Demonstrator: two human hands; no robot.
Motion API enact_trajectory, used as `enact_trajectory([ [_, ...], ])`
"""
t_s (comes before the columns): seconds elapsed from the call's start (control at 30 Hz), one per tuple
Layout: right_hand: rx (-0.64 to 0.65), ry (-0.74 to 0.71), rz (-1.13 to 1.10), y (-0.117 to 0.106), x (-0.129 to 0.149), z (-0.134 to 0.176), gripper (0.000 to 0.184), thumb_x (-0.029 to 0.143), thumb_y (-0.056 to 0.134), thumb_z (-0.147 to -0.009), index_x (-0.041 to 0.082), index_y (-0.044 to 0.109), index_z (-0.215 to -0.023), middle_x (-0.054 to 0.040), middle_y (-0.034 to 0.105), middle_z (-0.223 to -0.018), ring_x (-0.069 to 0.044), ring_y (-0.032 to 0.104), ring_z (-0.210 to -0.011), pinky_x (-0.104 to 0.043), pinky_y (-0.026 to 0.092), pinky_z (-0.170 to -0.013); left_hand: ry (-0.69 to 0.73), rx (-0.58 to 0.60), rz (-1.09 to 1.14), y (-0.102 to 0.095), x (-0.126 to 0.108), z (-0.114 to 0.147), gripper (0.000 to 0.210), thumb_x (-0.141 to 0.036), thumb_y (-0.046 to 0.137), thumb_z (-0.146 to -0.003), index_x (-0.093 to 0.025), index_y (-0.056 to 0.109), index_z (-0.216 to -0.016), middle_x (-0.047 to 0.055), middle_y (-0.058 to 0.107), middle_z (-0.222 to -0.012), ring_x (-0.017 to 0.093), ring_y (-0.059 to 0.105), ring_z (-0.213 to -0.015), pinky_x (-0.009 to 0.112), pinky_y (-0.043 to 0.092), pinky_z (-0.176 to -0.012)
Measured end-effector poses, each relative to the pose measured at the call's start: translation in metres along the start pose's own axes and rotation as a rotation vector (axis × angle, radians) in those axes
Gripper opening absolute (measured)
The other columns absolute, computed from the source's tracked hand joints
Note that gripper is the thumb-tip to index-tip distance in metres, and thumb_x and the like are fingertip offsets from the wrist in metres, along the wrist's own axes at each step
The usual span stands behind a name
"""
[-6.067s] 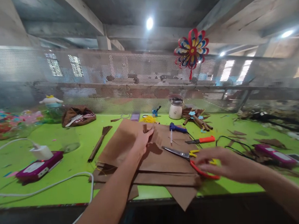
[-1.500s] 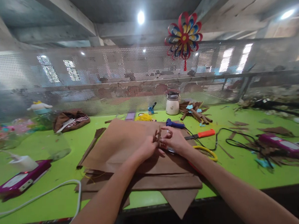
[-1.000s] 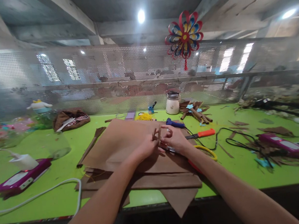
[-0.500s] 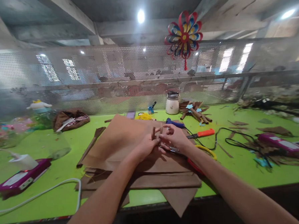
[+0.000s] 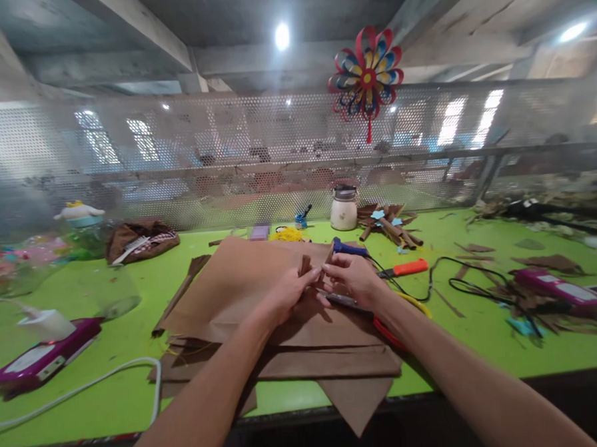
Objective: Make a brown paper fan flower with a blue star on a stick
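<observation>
My left hand (image 5: 293, 292) is closed, pinching a small brown paper piece (image 5: 305, 264) upright between thumb and fingers. Close beside it, my right hand (image 5: 354, 277) pinches a thin brown paper strip (image 5: 329, 254). Whether the two bits are one piece I cannot tell. Metal blades (image 5: 347, 301) show under my right hand, with a red handle (image 5: 387, 332) by the wrist; they look like scissors, perhaps tucked in the palm. Both hands are above large brown paper sheets (image 5: 232, 287) stacked on the green table (image 5: 287, 394).
Beyond my right hand lie a blue-handled tool (image 5: 348, 247) and an orange-handled knife (image 5: 409, 267). A white jar (image 5: 344, 211), yellow string (image 5: 288, 233) and rolled brown paper (image 5: 391, 228) sit farther back. Purple power banks (image 5: 48, 357) flank the work; a black cable (image 5: 443, 262) loops right.
My right hand's fingers have shifted slightly down, and the paper strip in them now leans and shows more above the fingertips. My left hand keeps its pinch, a little lower.
</observation>
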State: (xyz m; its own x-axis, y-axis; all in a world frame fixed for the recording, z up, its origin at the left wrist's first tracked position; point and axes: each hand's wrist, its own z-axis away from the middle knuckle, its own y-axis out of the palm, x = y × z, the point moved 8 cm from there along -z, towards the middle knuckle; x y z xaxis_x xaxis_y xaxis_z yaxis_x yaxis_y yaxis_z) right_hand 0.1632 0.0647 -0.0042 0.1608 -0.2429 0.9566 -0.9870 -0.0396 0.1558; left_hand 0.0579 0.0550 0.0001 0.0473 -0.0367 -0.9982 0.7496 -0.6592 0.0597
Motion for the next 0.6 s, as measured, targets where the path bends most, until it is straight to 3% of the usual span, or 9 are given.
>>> enact_trajectory([
  [0.17,-0.021,-0.025,0.041,0.002,0.001,-0.001,0.027,0.039,0.070,-0.061,0.015,0.057,-0.061,0.0024,0.055,-0.054,-0.009,0.046,-0.048,-0.024,0.036,-0.050,-0.020,-0.053,-0.045,-0.003,0.004,0.000,0.036,-0.044,0.063,-0.068,-0.010,0.058,-0.076,0.005,0.062,-0.055,0.008,0.048,-0.037,0.016,0.029,-0.033],
  [0.3,0.028,-0.009,0.020,0.009,-0.001,0.002,0.026,0.037,0.071,-0.061,0.015,0.059,-0.066,0.0007,0.059,-0.059,-0.010,0.049,-0.050,-0.024,0.037,-0.052,0.047,-0.023,-0.020,-0.004,0.004,-0.002,0.032,-0.041,0.064,-0.068,-0.009,0.059,-0.073,0.005,0.061,-0.054,0.011,0.053,-0.042,0.019,0.035,-0.039],
  [0.43,0.085,0.027,0.014,0.013,-0.003,0.002,0.026,0.035,0.073,-0.059,0.013,0.060,-0.065,0.0002,0.059,-0.058,-0.010,0.049,-0.050,-0.024,0.036,-0.051,0.061,-0.009,-0.072,-0.008,0.004,-0.004,0.030,-0.038,0.062,-0.071,-0.008,0.060,-0.069,0.003,0.058,-0.049,0.007,0.047,-0.039,0.018,0.032,-0.041],
  [0.6,-0.039,-0.026,-0.078,-0.008,0.009,-0.005,0.024,0.033,0.073,-0.059,0.014,0.058,-0.056,0.0035,0.052,-0.049,-0.007,0.044,-0.045,-0.023,0.033,-0.047,0.055,0.002,-0.015,-0.005,0.002,-0.003,0.027,-0.036,0.065,-0.069,-0.012,0.054,-0.073,0.004,0.063,-0.060,0.005,0.046,-0.039,0.018,0.030,-0.042],
])
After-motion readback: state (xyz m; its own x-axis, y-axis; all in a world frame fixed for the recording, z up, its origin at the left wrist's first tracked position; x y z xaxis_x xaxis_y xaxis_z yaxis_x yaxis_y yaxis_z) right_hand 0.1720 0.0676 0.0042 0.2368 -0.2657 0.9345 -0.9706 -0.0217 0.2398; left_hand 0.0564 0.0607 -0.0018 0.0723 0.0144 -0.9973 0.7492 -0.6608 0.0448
